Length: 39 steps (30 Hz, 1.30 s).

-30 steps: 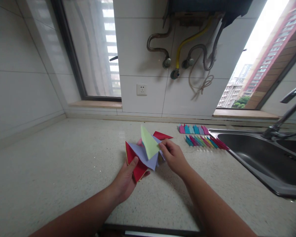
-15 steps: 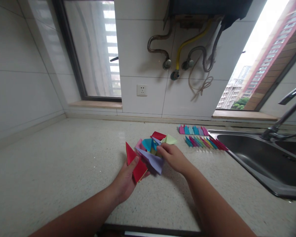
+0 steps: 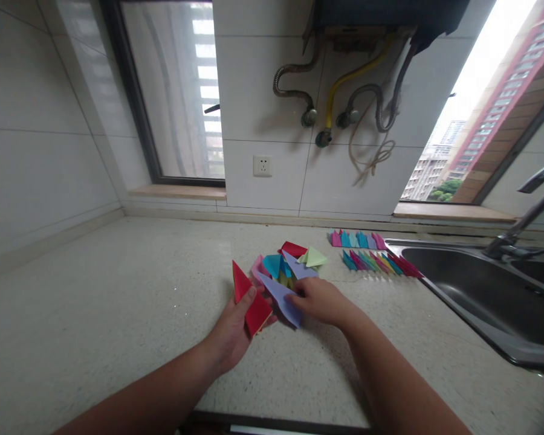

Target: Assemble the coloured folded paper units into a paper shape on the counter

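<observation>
Folded paper planes lie in a loose pile on the counter in the middle of the head view. My left hand (image 3: pixel 238 323) is closed around a red paper plane (image 3: pixel 252 307), its pointed end up and a thin yellowish edge showing below. With its fingertips my right hand (image 3: pixel 323 302) pinches a lavender paper plane (image 3: pixel 281 300) at the near side of the pile. Behind it are a blue paper plane (image 3: pixel 274 264), a pale green one (image 3: pixel 314 257), a pink one (image 3: pixel 256 266), a second lavender one (image 3: pixel 298 266) and a dark red one (image 3: pixel 292 249).
Two rows of coloured folded papers stand at the right, a back row (image 3: pixel 357 240) and a front row (image 3: pixel 378 263). The steel sink (image 3: pixel 457 302) and its faucet (image 3: pixel 512 232) are beyond them. Hoses (image 3: pixel 329 109) and a socket (image 3: pixel 262 166) are on the wall.
My right hand has moved down from the blue paper plane area to the near lavender plane, which has shifted slightly toward me. My left hand still holds the red plane.
</observation>
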### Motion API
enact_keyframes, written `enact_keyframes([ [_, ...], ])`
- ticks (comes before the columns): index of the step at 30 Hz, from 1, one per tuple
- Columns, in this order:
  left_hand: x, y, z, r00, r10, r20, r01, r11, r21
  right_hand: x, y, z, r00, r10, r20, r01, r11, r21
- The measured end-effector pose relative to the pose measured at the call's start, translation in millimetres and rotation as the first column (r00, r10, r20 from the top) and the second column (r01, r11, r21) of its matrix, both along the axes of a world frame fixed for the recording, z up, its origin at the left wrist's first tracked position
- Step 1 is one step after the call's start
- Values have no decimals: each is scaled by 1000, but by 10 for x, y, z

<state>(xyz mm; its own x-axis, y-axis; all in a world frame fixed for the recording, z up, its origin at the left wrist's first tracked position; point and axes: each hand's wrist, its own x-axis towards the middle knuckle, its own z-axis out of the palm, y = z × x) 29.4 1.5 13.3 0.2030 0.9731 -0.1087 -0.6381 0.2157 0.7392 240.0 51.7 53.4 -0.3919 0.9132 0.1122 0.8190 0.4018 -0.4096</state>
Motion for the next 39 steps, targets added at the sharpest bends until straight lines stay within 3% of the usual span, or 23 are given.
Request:
enact_keyframes([
  [2,6,-8,28,1000,-9,2,9,1000,24,-32,-14,37,982,83,-171,-97,992,-76],
  [4,8,-13,51,1000,-13,3,12,1000,22,-81,-33,84,900,64,-432,-136,981,-139],
  [5,7,-14,58,1000,-6,3,6,1000,6,-111,-43,105,822,-2,-570,-119,977,-174],
  [7,3,-14,61,1000,20,2,-20,999,-37,-172,-63,137,587,-174,-791,-76,961,-267],
  [10,-3,-15,56,999,33,1,-33,998,-59,-246,-87,153,259,-321,-911,-153,918,-367],
  [13,-3,-16,50,1000,26,-1,-26,998,-53,-273,-80,134,148,-344,-927,-217,904,-370],
  [15,-1,-16,44,999,35,-7,-35,998,-61,-268,-61,111,175,-352,-920,-171,909,-380],
  [17,1,-15,37,999,44,-16,-45,997,-69,-256,-49,88,270,-324,-907,-118,924,-365],
  [22,7,-16,15,999,-21,-23,21,1000,-10,-267,-124,66,684,-49,-727,-164,962,-220],
  [25,17,-13,-6,997,-71,-19,71,997,7,-307,-207,69,852,116,-511,-231,958,-167],
  [27,24,-10,-18,997,-71,1,71,997,23,-329,-244,72,891,188,-413,-274,949,-157],
  [31,31,-17,-21,997,-72,22,70,995,63,-337,-256,78,889,281,-361,-352,924,-148],
  [39,44,-56,63,994,-64,83,55,992,109,-274,-210,86,898,197,-393,-257,961,-104],
])
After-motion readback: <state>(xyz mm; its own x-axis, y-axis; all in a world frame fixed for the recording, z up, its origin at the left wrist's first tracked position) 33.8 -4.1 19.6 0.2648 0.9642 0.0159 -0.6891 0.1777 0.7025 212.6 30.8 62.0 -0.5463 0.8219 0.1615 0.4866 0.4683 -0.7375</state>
